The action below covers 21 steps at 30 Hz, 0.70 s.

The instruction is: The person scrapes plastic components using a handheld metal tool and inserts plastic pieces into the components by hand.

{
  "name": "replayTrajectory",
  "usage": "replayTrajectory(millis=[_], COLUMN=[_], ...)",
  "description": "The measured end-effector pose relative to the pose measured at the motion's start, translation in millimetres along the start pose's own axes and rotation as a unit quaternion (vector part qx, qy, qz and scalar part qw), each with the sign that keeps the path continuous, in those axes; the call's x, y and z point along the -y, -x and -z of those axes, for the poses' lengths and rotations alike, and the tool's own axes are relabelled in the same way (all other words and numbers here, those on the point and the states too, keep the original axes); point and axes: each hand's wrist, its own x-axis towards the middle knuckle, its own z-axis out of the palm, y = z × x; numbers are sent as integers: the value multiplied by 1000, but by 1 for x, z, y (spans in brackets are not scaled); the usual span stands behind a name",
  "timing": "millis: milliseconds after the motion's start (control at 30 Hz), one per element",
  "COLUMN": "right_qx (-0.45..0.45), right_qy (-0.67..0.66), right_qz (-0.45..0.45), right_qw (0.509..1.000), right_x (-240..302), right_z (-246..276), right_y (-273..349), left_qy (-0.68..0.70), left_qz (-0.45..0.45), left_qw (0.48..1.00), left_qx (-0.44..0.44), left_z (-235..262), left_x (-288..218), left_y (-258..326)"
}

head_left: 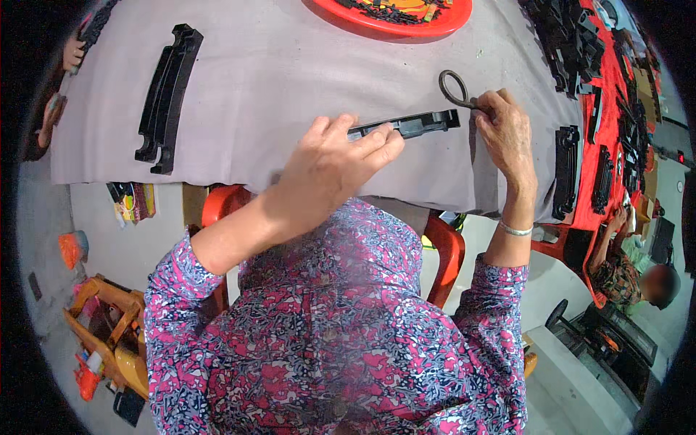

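Got a pink-and-navy patterned shirt (326, 326) closest to the lens. Looks partway through one piece, at a guess: black strip (428, 124) over the counter (275, 87), clamped in the fingers of the left hand (335, 158), with a dark looped tool (465, 101) pinched in those of the right hand (505, 132). Can't tell done from undone between the second strip (169, 98), off left, and the black heap (573, 47), off right. Up top, spotted a red tray (406, 30) with plenty of small black bits (377, 13) in it.

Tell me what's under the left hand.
The left hand partly covers a narrow black part; its right end shows past the hand, with grey cloth around. The part's left end and whatever is beneath the palm are hidden.
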Motion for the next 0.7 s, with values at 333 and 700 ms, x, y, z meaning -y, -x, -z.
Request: replayTrajectory(millis=[333,700], right_qx=[-67,-117], right_qy=[-479,-786], right_qz=[-124,-8], right_qw=[866,607], right_x=[-2,93], right_z=[5,22], right_y=[10,0], left_qy=[7,19], left_qz=[4,5], left_qw=[998,999], left_qx=[-68,-49], left_z=[-17,-13], left_x=[5,3], left_y=[6,4])
